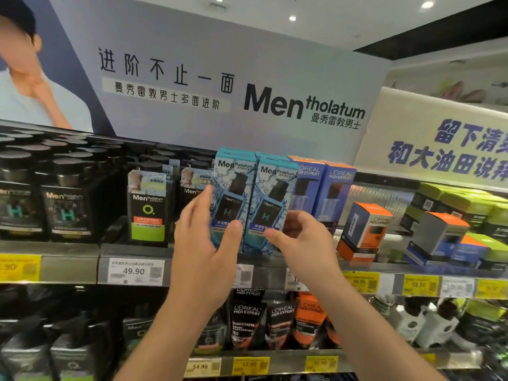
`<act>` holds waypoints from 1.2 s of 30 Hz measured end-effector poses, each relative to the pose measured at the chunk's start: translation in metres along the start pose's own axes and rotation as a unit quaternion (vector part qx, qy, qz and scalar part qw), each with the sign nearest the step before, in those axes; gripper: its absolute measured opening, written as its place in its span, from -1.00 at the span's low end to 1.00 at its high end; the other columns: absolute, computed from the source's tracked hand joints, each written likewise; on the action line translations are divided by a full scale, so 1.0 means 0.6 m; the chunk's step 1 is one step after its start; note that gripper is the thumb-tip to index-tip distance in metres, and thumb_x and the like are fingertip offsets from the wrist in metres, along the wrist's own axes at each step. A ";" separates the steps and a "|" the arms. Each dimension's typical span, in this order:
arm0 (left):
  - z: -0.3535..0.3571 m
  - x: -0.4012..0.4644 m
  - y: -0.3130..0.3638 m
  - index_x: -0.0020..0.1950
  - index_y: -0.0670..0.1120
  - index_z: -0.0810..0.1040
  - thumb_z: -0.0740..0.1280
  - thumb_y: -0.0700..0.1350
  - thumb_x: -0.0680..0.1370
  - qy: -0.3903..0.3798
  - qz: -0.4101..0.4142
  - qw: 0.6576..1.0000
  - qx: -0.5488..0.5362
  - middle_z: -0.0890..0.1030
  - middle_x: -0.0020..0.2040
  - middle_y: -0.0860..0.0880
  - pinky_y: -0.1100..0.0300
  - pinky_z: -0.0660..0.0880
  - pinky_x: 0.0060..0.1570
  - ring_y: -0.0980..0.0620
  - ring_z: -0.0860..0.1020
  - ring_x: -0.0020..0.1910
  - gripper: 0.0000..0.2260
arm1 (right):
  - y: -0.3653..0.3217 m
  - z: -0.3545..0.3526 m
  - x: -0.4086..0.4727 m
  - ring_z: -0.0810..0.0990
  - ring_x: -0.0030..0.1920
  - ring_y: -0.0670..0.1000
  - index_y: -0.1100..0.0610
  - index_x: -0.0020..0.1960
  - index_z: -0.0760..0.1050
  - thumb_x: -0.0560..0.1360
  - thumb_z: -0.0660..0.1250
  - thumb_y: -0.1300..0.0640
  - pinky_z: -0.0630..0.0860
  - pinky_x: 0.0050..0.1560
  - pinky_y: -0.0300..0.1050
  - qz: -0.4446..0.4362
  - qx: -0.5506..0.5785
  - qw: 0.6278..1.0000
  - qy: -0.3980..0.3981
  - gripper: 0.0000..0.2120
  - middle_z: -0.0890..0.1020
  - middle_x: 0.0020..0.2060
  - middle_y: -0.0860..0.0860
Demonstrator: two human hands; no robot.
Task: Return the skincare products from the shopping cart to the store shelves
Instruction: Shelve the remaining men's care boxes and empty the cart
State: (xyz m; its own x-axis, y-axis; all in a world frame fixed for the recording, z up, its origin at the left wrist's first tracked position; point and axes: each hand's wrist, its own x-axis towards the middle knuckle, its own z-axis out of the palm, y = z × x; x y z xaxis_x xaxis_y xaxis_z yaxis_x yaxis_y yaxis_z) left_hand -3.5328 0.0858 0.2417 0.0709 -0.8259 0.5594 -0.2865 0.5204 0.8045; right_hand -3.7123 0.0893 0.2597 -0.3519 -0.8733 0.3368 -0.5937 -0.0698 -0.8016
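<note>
Two blue Mentholatum boxes stand side by side at the front of the upper shelf (71,259). My left hand (204,240) grips the left blue box (229,193), thumb on its front and fingers round its left side. My right hand (302,237) holds the right blue box (275,202) at its lower right, thumb on the front. Both boxes are upright. The shopping cart is out of view.
Black Mentholatum bottles (148,207) fill the shelf to the left. Blue L'Oreal boxes (334,193) stand right behind the pair, orange and grey boxes (362,229) further right. Price tags (134,271) line the shelf edge. A lower shelf holds L'Oreal tubes (280,323).
</note>
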 end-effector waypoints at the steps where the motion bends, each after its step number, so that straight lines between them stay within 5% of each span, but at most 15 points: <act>1: 0.000 -0.001 0.000 0.63 0.22 0.11 0.22 0.16 0.60 -0.004 -0.002 1.000 -0.002 0.24 0.54 0.18 -0.06 0.39 0.46 0.16 0.27 0.50 -0.40 | 0.000 0.000 0.000 0.63 -0.07 -0.24 -0.04 0.25 0.57 0.49 0.54 -0.07 0.48 -0.18 -0.42 0.000 -0.004 1.000 0.000 -0.63 0.69 -0.05 -0.21; 10: 0.000 -0.004 0.005 0.62 0.22 0.14 0.21 0.17 0.59 -0.020 -0.008 1.000 -0.006 0.34 0.40 0.27 -0.06 0.52 0.32 0.24 0.37 0.39 -0.40 | 0.001 0.006 -0.003 0.66 0.02 -0.24 -0.08 0.31 0.58 0.51 0.54 0.01 0.64 0.12 -0.14 -0.010 -0.015 1.000 0.002 -0.61 0.71 0.01 -0.24; 17: -0.002 -0.006 0.006 0.65 0.19 0.09 0.21 0.19 0.58 -0.028 -0.016 0.999 -0.003 0.35 0.47 0.22 -0.07 0.45 0.40 0.23 0.34 0.43 -0.36 | -0.005 0.008 -0.009 0.66 0.03 -0.22 -0.16 0.26 0.62 0.55 0.50 0.01 0.64 0.13 -0.09 -0.024 -0.036 0.999 0.005 -0.70 0.72 0.01 -0.25; 24: -0.001 -0.010 0.002 0.64 0.18 0.11 0.23 0.18 0.59 -0.030 -0.018 0.999 -0.006 0.35 0.50 0.17 -0.12 0.41 0.44 0.15 0.32 0.48 -0.37 | -0.012 0.009 -0.016 0.61 0.02 -0.25 -0.15 0.29 0.57 0.57 0.47 0.00 0.61 0.11 -0.17 -0.034 -0.037 0.999 0.004 -0.70 0.68 0.06 -0.24; 30: 0.002 -0.023 -0.005 0.61 0.11 0.17 0.26 0.17 0.60 -0.021 -0.026 0.999 -0.029 0.32 0.48 0.15 -0.11 0.44 0.42 0.11 0.34 0.48 -0.40 | -0.003 -0.002 -0.038 0.46 0.02 -0.47 -0.01 0.47 0.43 0.58 0.45 0.02 0.39 -0.09 -0.64 -0.038 0.049 0.998 0.027 -0.51 0.54 0.20 -0.23; 33: 0.005 -0.040 0.000 0.63 0.14 0.12 0.25 0.18 0.58 0.000 -0.030 0.999 -0.036 0.29 0.49 0.17 -0.11 0.41 0.45 0.14 0.30 0.50 -0.36 | 0.007 -0.014 -0.054 0.54 0.17 -0.30 -0.01 0.42 0.49 0.61 0.41 0.02 0.54 0.20 -0.36 -0.047 0.085 0.994 0.050 -0.61 0.59 0.21 -0.18; 36: 0.009 -0.061 0.005 0.62 0.08 0.16 0.22 0.19 0.56 0.030 -0.009 0.999 -0.018 0.29 0.49 0.16 -0.11 0.33 0.49 0.13 0.21 0.54 -0.36 | 0.022 -0.026 -0.076 0.60 0.18 -0.23 -0.05 0.33 0.56 0.62 0.38 0.05 0.58 0.27 -0.10 -0.061 0.115 0.989 0.068 -0.72 0.65 0.13 -0.22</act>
State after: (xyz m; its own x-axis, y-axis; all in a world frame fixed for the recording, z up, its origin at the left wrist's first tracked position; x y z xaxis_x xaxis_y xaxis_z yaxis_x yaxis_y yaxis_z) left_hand -3.5413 0.1165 0.2228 0.1334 -0.8217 0.5541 -0.2499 0.5132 0.8211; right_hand -3.7153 0.1357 0.2414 -0.3922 -0.7794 0.4886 -0.4627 -0.2919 -0.8371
